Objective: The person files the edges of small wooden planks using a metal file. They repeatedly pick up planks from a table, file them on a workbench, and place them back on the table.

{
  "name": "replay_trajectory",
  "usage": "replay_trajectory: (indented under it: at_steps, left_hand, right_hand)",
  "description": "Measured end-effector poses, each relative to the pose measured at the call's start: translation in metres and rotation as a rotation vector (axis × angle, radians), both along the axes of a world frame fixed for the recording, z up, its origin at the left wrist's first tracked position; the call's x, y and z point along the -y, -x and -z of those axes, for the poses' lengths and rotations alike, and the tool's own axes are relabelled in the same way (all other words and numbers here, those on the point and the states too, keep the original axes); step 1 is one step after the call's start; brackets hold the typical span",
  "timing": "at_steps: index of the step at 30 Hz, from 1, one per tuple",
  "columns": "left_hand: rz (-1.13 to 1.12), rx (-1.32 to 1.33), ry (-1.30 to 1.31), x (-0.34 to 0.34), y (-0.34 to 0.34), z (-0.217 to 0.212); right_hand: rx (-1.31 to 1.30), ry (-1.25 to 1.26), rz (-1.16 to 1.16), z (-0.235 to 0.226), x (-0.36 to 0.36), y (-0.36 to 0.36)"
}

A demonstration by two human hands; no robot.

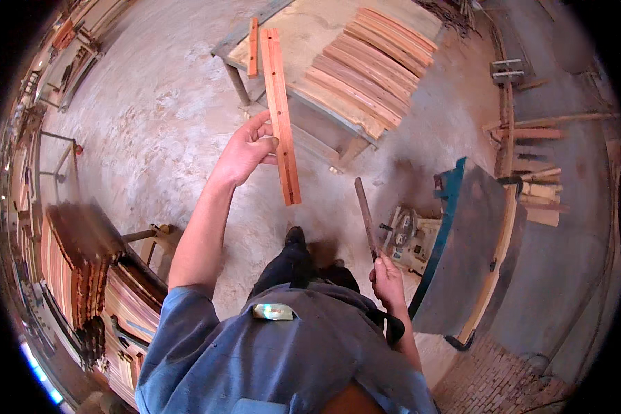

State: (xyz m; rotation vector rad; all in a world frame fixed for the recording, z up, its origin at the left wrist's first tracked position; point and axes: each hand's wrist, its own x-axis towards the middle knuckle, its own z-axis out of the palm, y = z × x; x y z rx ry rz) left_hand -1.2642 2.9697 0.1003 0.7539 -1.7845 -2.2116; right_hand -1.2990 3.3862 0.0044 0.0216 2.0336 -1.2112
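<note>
Held up in front of me, my left hand [247, 150] grips a reddish wooden strip [280, 110] with several small dark holes along its face; thumb and fingers close on its left edge. Lower and to the right, my right hand [389, 281] is wrapped round the bottom end of a thin dark stick [366, 215], which points up and slightly left. Whether the stick is wood or metal I cannot tell. The two pieces are apart. A second narrow reddish strip with holes [254, 50] lies over the left edge of the work table [310, 27] ahead.
Many long wooden slats [374, 62] lie side by side on the table. At right stands a machine with a dark flat top [466, 241] and teal edge. Stacked curved wooden pieces [83, 255] fill the left side. Loose timber [541, 196] lies far right.
</note>
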Motion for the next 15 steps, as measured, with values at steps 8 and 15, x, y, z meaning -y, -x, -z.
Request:
replay_trajectory:
  at_steps: [8, 15]
  left_hand:
    - [-0.108, -0.022, -0.009, 0.056, 0.004, 0.014]
    - [-0.188, -0.071, -0.022, 0.083, 0.038, -0.022]
  right_hand:
    - [-0.012, -0.06, -0.176, -0.002, 0.065, 0.059]
    - [-0.082, 0.009, -0.295, 0.007, 0.119, 0.133]
